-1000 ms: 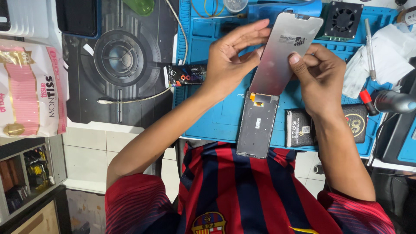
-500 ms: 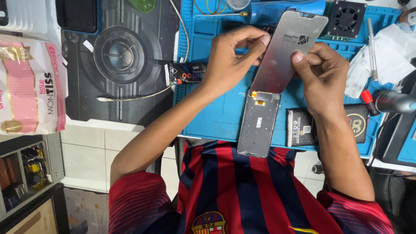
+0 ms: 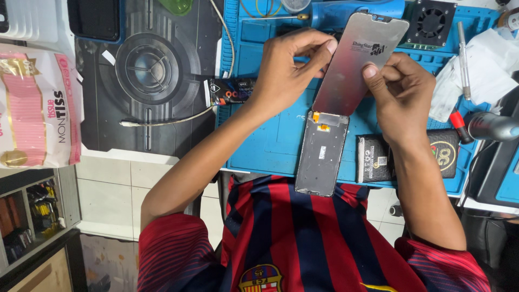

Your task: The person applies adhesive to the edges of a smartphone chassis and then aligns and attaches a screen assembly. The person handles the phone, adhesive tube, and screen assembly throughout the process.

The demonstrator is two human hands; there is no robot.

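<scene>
Both hands (image 3: pixel 286 70) (image 3: pixel 403 97) pinch screen panel (image 3: pixel 359 59) above phone frame (image 3: pixel 321 154).

Between the hands, the screen panel (image 3: pixel 357 59) shows a plain silver-grey back with dark lettering near its top, and the phone frame (image 3: pixel 323 154) below it is dark grey with small orange patches at its upper end. Under the hands the mat (image 3: pixel 270 135) is bright blue. Nearest the person, the shirt (image 3: pixel 303 243) carries vertical dark-red and navy stripes, and left of the hands the tissue pack (image 3: pixel 38 108) is pink, white and gold.
</scene>
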